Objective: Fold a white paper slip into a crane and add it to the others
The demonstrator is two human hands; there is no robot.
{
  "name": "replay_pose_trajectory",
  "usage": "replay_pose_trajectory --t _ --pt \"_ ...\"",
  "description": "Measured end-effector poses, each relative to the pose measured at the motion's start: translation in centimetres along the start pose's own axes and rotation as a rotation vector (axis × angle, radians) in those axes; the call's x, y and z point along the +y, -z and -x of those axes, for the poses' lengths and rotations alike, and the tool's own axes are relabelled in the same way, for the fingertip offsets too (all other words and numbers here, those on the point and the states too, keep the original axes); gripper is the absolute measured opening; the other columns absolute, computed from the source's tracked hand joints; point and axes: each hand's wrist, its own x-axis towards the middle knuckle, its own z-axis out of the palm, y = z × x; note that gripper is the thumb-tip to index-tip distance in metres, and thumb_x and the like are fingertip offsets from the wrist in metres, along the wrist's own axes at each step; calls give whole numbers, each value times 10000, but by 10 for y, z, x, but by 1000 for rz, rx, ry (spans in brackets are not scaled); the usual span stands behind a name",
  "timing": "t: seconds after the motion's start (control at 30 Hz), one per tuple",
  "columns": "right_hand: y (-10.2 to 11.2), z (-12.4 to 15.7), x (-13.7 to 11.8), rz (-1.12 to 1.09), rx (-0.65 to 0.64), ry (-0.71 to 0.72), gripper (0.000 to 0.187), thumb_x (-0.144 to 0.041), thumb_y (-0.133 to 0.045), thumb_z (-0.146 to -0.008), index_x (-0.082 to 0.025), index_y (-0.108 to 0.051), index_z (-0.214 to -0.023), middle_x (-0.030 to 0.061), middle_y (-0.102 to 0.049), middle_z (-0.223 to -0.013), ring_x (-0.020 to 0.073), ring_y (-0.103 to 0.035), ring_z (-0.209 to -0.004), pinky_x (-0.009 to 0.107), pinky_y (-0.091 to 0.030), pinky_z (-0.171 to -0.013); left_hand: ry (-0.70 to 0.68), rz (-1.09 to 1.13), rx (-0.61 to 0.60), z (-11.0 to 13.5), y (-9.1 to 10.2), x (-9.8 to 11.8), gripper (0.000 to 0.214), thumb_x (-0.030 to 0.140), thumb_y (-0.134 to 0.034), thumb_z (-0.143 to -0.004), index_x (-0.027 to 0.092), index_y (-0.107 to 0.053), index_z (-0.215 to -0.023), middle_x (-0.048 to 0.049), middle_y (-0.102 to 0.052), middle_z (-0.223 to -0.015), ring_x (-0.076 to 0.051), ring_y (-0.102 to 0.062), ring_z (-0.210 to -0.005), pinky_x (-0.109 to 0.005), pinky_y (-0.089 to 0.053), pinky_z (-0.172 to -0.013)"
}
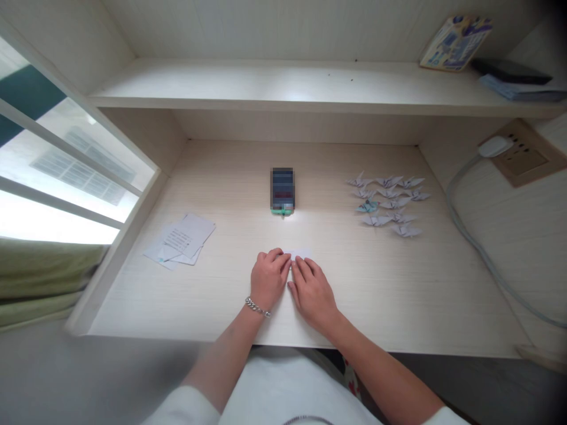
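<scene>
Both my hands rest side by side on the desk near its front edge, pressing on a small white piece of paper (300, 254) that peeks out beyond the fingertips. My left hand (268, 277), with a chain bracelet at the wrist, has its fingers curled onto the paper. My right hand (311, 289) lies flatter, its fingers pressed down on the same sheet. Most of the paper is hidden under the hands.
A phone (282, 190) stands on the desk (398, 295) behind my hands. Several folded paper cranes (390, 203) lie to the right, a small stack of paper sheets (181, 239) to the left. A wall socket with cable (496, 147) is at right; a shelf (266, 88) above holds books.
</scene>
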Motion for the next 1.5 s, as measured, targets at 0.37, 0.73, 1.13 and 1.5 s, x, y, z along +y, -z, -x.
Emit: replay_pose_trajectory --t 0.37,0.73,1.13,1.5 --pt "2 6 0 -30 -28 -49 464 -319 -401 -896 -119 -445 -1313 124 -432 -1362 297 -323 -1264 445 -290 -1037 24 54 126 21 16 -26 202 241 -512 -835 189 -623 -996 -99 -567 -1050 -227 -492 -969 -391 -441 -852" --pt "9 15 13 13 -79 -63 463 -406 -389 -896 -228 -429 -1322 79 -395 -1398 282 -302 -1301 471 -264 -1028 -100 60 -67 26 13 -2 241 202 -457 -857 224 -628 -1026 -70 -650 -970 -206 -513 -872 -391 -398 -832" --pt "10 23 27 9 -32 -106 477 -372 -405 -887 -128 -446 -1294 115 -429 -1369 286 -326 -1284 458 -261 -1032 -26 -191 -265 -31 19 8 323 354 -626 -724 174 -561 -985 -117 -537 -981 -258 -462 -950 -350 -388 -788" --pt "10 15 32 -126 87 -105 351 -331 -453 -866 -156 -569 -1147 129 -545 -1237 287 -433 -1175 464 -344 -983 136 -41 -421 -39 21 8 358 297 -641 -667 192 -536 -993 -76 -642 -862 -234 -584 -779 -305 -407 -652"
